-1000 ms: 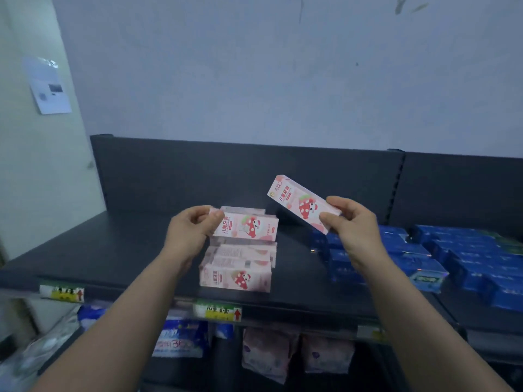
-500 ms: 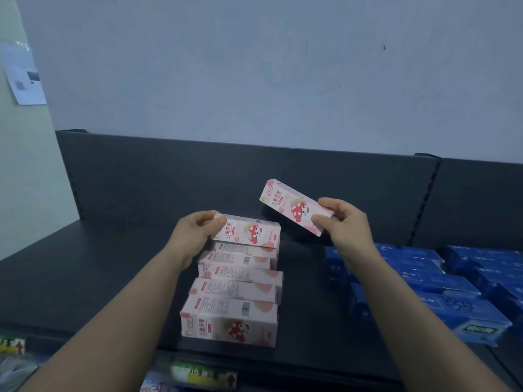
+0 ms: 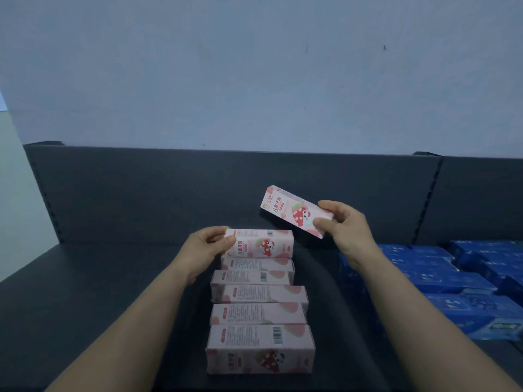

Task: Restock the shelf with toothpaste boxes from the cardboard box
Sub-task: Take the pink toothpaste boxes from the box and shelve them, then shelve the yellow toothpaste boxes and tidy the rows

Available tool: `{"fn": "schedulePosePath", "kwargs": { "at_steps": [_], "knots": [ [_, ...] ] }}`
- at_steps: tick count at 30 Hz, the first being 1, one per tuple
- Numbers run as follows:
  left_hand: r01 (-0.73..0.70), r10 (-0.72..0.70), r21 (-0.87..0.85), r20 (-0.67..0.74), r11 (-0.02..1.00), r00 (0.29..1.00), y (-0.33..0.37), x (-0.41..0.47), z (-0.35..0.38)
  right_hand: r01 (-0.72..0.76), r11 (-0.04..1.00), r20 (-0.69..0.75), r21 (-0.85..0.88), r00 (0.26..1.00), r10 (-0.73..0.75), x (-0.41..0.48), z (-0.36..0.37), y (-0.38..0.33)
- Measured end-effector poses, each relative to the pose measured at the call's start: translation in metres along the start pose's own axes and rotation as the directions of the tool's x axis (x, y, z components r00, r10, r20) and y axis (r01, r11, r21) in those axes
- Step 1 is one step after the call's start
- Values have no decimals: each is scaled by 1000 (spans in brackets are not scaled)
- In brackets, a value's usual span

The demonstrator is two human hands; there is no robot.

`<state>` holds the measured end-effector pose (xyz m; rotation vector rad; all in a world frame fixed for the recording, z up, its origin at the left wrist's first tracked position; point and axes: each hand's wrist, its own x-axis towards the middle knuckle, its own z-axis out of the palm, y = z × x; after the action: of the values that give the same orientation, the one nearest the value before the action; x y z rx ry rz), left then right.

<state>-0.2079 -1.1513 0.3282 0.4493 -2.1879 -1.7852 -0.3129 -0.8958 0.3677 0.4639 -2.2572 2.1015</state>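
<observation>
The right grip [image 3: 343,227] is clamped on one end of a pink toothpaste box [image 3: 294,210], thumb on the printed face and fingers curled over the top edge. This raised box is in the air above the shelf [image 3: 85,292], touching nothing else. Its long axis slants, and the free end points up and to the left, away from the right grip, with the strawberry picture facing the camera. The left grip [image 3: 208,247] pinches the left end of the rear toothpaste box [image 3: 259,246], thumb in front and fingers behind. That box stands on a long side, its long axis level and running left to right, its free end pointing right, away from the left grip and towards the space beneath the raised box. It sits at the far end of a row of toothpaste boxes [image 3: 259,312] that comes from the left grip towards the camera between the two forearms. Each one lies crosswise with its long axis left to right, packed one against the next. Blue packs [image 3: 441,278] lie stacked on the shelf, below and to the right of the right grip. Beyond both grips the dark back panel [image 3: 169,193] rises to a pale wall [image 3: 254,66].
</observation>
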Motion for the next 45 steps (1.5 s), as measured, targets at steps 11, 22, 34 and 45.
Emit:
{"fn": "schedulePosePath", "kwargs": {
  "at_steps": [11,22,34,45],
  "knots": [
    [-37,35,-22,-83,999,996,6,-8,-20,-10,1000,256,24,967,3,-6,1,-9],
    [-72,65,-51,-138,996,988,-1,-32,-20,14,985,326,-170,944,43,-37,16,12],
    [-114,92,-111,-185,987,978,-3,-53,-18,30,959,124,-283,992,6,-60,29,17],
    [-373,378,97,-34,923,925,41,-94,32,82,873,-25,-480,994,-107,-121,-18,18]
  ]
}}
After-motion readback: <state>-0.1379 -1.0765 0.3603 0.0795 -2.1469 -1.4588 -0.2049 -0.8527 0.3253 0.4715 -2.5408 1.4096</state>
